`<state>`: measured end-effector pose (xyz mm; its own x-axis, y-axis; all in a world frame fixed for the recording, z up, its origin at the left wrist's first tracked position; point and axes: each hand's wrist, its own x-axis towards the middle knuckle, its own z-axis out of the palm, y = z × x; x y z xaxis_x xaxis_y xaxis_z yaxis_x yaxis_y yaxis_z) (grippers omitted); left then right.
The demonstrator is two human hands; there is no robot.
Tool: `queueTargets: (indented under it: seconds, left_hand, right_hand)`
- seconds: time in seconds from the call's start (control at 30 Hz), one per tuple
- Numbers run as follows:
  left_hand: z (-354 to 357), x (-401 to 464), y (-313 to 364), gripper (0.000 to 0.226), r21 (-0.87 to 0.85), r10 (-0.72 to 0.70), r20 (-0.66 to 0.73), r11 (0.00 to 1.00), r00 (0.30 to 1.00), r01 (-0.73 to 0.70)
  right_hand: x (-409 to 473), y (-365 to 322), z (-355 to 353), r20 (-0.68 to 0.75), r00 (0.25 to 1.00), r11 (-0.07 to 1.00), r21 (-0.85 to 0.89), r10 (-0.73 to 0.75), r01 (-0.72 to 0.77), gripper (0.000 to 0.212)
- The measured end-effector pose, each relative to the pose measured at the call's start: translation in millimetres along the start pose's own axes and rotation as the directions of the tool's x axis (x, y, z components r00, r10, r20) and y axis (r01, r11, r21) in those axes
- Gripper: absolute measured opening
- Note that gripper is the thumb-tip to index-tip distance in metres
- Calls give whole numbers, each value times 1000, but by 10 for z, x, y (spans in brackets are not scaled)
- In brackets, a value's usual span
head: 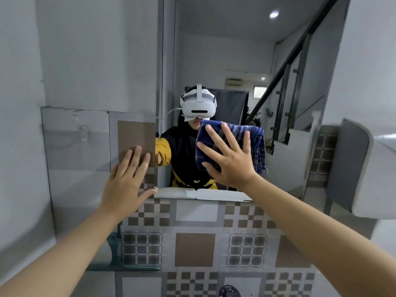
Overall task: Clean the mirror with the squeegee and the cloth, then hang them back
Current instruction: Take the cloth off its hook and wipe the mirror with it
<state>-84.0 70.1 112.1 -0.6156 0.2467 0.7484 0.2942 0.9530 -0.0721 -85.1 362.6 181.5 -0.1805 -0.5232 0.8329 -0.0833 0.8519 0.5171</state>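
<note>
The mirror (pixel 225 61) fills the middle of the wall ahead and reflects a person wearing a white headset. My right hand (pixel 230 160) lies flat, fingers spread, pressing a folded blue checked cloth (pixel 255 138) against the glass in the mirror's lower middle. My left hand (pixel 126 179) rests flat with fingers apart on the tiled wall by the mirror's lower left corner and holds nothing. No squeegee is in view.
A clear hook (pixel 82 130) is stuck on the grey wall panel to the left. Patterned brown and grey tiles (pixel 195 249) cover the wall below the mirror. A white rounded fixture (pixel 372 179) juts out at the right.
</note>
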Motion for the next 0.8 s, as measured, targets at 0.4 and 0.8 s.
queueTargets:
  seconds: [0.4,0.8]
  left_hand:
    - [-4,10,16,94,3,-10,17,1000,1000,10]
    - [-26,14,42,93,-17,-1,22,1000,1000,1]
  right_hand:
    - [-754,803,-117,110,868,873,16,484,-488,52]
    - [-715,181,-30,137,267,237,202,954,-950,55]
